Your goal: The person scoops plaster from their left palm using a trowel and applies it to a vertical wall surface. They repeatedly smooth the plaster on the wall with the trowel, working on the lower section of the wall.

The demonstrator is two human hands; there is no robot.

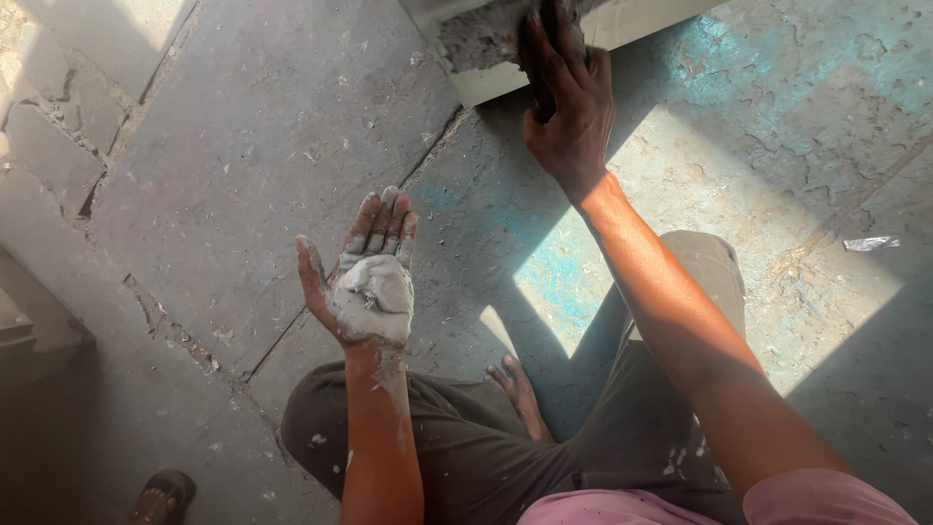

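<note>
My left hand [364,277] is held palm up with fingers straight over my knee, and a lump of grey-white putty [377,297] rests in its palm. Putty smears run down the wrist. My right hand [569,107] reaches forward to the top edge of the view, fingers wrapped around a dark tool [537,68]. The tool presses against a pale block [622,24] whose face carries rough grey plaster [476,34]. The tool's blade is hidden by my fingers.
I squat on cracked grey stone slabs [262,146] with blue-green stains and a bright sunlit patch [700,194] at the right. My bare foot [520,389] shows between my knees. A sandal [160,496] lies bottom left and a shiny scrap [870,243] at the right.
</note>
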